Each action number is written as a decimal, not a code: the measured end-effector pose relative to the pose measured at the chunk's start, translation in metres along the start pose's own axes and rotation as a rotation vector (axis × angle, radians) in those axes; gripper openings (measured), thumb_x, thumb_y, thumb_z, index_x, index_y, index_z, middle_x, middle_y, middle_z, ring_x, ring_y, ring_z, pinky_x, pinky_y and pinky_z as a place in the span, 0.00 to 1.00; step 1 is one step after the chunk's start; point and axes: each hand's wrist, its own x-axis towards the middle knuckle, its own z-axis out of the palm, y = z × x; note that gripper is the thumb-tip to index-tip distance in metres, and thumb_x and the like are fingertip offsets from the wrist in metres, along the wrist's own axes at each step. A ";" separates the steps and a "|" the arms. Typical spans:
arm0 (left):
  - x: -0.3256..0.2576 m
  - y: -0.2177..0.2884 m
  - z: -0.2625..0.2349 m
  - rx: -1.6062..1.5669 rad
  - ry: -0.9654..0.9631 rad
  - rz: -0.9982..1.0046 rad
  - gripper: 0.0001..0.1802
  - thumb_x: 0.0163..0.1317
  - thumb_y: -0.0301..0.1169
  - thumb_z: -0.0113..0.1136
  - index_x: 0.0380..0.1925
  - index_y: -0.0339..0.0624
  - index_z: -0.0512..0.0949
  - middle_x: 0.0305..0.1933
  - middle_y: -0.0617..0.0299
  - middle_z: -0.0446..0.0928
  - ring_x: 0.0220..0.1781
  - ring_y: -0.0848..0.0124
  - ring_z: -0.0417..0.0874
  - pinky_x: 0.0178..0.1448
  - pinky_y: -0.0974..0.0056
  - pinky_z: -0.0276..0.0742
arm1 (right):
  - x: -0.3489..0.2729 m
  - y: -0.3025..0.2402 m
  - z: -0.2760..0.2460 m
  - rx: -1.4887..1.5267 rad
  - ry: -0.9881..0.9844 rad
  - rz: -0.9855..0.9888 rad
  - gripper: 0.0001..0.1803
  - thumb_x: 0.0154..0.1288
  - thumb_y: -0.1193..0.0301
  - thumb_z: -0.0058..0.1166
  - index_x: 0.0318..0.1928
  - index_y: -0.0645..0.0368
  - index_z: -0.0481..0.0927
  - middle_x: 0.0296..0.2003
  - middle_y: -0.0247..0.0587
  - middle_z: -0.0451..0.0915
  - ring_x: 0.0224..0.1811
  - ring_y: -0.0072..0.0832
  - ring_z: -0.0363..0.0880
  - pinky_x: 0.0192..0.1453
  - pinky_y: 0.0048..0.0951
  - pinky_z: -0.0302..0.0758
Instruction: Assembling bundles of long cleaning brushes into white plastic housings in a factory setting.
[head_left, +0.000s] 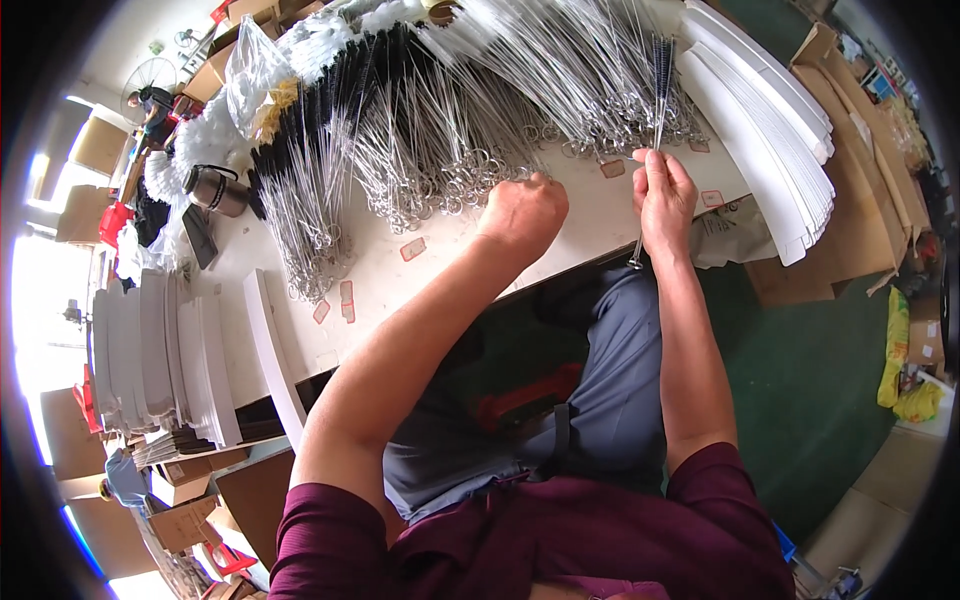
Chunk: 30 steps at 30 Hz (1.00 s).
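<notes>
In my right hand (664, 200), fingers closed, I hold a few thin wire brushes (660, 90). Their dark bristle ends point away from me, and their looped ends stick out below the hand. My left hand (525, 212) is curled into a fist at the near edge of the middle heap of wire brushes (440, 150). Its fingertips are hidden, so what it grips does not show. Another heap of brushes (600, 90) with pale bristles fans out at the far right, and one with black bristles (310, 190) lies to the left, loops toward me.
White folded card strips (760, 140) are stacked on the table's right end, beside an open cardboard box (860, 150). More white strips (150, 340) stand at the left. A steel flask (217, 190) sits by clear plastic bags (255, 75). Small paper labels (412, 249) lie on the white table (380, 290).
</notes>
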 end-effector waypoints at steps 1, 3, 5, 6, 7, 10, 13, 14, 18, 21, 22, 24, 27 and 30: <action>0.000 -0.001 0.000 -0.001 0.001 0.002 0.03 0.62 0.25 0.56 0.33 0.36 0.77 0.37 0.48 0.82 0.35 0.52 0.88 0.38 0.52 0.86 | 0.000 -0.001 0.000 -0.001 0.002 0.000 0.15 0.81 0.62 0.52 0.42 0.60 0.84 0.22 0.26 0.74 0.22 0.12 0.68 0.23 0.19 0.63; -0.001 -0.004 0.000 -0.067 0.051 0.006 0.04 0.63 0.26 0.56 0.31 0.37 0.78 0.37 0.48 0.82 0.34 0.53 0.88 0.38 0.54 0.86 | 0.000 0.000 0.000 0.003 -0.003 -0.002 0.15 0.80 0.62 0.52 0.42 0.60 0.84 0.22 0.26 0.74 0.22 0.12 0.68 0.24 0.19 0.63; -0.004 -0.005 0.000 -0.084 0.042 0.011 0.04 0.63 0.26 0.57 0.32 0.37 0.78 0.36 0.48 0.82 0.35 0.52 0.88 0.38 0.53 0.85 | -0.001 0.000 0.000 0.009 -0.009 0.000 0.15 0.80 0.63 0.52 0.42 0.60 0.84 0.22 0.26 0.74 0.22 0.12 0.68 0.24 0.19 0.63; -0.005 -0.004 -0.001 -0.102 0.035 0.019 0.05 0.63 0.27 0.57 0.32 0.37 0.78 0.36 0.48 0.82 0.35 0.52 0.88 0.39 0.52 0.85 | -0.001 -0.002 0.000 -0.003 0.006 0.009 0.15 0.80 0.63 0.52 0.42 0.60 0.85 0.22 0.26 0.74 0.22 0.12 0.68 0.24 0.19 0.63; -0.007 -0.004 0.000 -0.104 0.034 0.023 0.05 0.63 0.27 0.57 0.32 0.37 0.78 0.36 0.48 0.82 0.35 0.52 0.88 0.39 0.52 0.85 | -0.001 -0.003 0.000 -0.016 0.021 0.019 0.15 0.80 0.63 0.52 0.42 0.60 0.85 0.22 0.26 0.74 0.22 0.12 0.68 0.24 0.19 0.63; -0.014 -0.011 -0.004 -0.191 0.099 -0.028 0.05 0.62 0.28 0.59 0.33 0.37 0.77 0.36 0.47 0.82 0.36 0.48 0.87 0.41 0.48 0.84 | 0.002 0.000 0.001 0.034 0.004 0.009 0.14 0.80 0.64 0.52 0.42 0.60 0.85 0.22 0.26 0.74 0.22 0.13 0.68 0.24 0.19 0.63; -0.015 -0.018 -0.011 -0.332 0.087 -0.118 0.07 0.60 0.30 0.62 0.35 0.39 0.76 0.35 0.47 0.82 0.37 0.45 0.86 0.43 0.45 0.82 | 0.000 -0.001 0.003 -0.027 0.026 -0.056 0.15 0.80 0.63 0.51 0.41 0.60 0.84 0.22 0.26 0.74 0.21 0.13 0.67 0.23 0.19 0.62; -0.015 -0.019 -0.013 -0.329 0.088 -0.121 0.07 0.60 0.30 0.62 0.35 0.39 0.76 0.35 0.47 0.82 0.37 0.45 0.86 0.43 0.45 0.82 | -0.001 0.000 0.004 -0.023 0.023 -0.057 0.15 0.80 0.63 0.51 0.41 0.60 0.84 0.22 0.26 0.74 0.21 0.13 0.67 0.23 0.19 0.62; -0.010 -0.026 -0.041 -0.412 0.288 -0.151 0.05 0.62 0.28 0.62 0.31 0.40 0.76 0.31 0.50 0.81 0.34 0.52 0.86 0.40 0.50 0.82 | 0.001 0.004 0.000 0.012 -0.008 0.011 0.16 0.81 0.60 0.51 0.46 0.60 0.83 0.23 0.24 0.70 0.20 0.11 0.61 0.22 0.18 0.55; -0.010 -0.040 -0.069 -0.523 0.521 -0.176 0.06 0.60 0.24 0.67 0.28 0.39 0.79 0.31 0.57 0.80 0.31 0.65 0.85 0.36 0.61 0.82 | 0.002 0.001 -0.002 0.048 -0.037 0.015 0.16 0.81 0.60 0.51 0.46 0.61 0.82 0.23 0.25 0.70 0.19 0.12 0.60 0.21 0.18 0.54; -0.011 -0.044 -0.078 -0.566 0.557 -0.203 0.05 0.59 0.23 0.69 0.29 0.38 0.80 0.31 0.59 0.80 0.31 0.67 0.85 0.36 0.63 0.81 | 0.001 0.001 0.000 0.060 -0.044 0.040 0.16 0.81 0.60 0.51 0.45 0.62 0.82 0.23 0.26 0.70 0.19 0.12 0.60 0.21 0.18 0.54; -0.012 -0.055 -0.089 -0.627 0.560 -0.183 0.05 0.60 0.23 0.69 0.31 0.37 0.80 0.36 0.58 0.81 0.34 0.71 0.85 0.37 0.66 0.82 | -0.004 -0.005 0.003 0.095 -0.040 0.057 0.16 0.81 0.62 0.51 0.43 0.63 0.82 0.22 0.27 0.72 0.19 0.13 0.64 0.21 0.19 0.59; -0.012 -0.062 -0.103 -0.834 0.613 -0.154 0.04 0.64 0.22 0.66 0.32 0.34 0.79 0.48 0.53 0.84 0.41 0.75 0.86 0.42 0.67 0.85 | -0.007 -0.012 0.021 0.197 -0.124 0.057 0.15 0.80 0.64 0.50 0.42 0.64 0.82 0.22 0.30 0.75 0.20 0.16 0.70 0.22 0.20 0.66; -0.010 -0.069 -0.108 -1.012 0.620 -0.209 0.06 0.65 0.23 0.64 0.31 0.34 0.78 0.46 0.50 0.84 0.42 0.70 0.88 0.42 0.67 0.86 | -0.006 -0.018 0.062 0.276 -0.235 0.091 0.14 0.81 0.67 0.48 0.42 0.66 0.80 0.29 0.42 0.82 0.27 0.25 0.83 0.29 0.27 0.81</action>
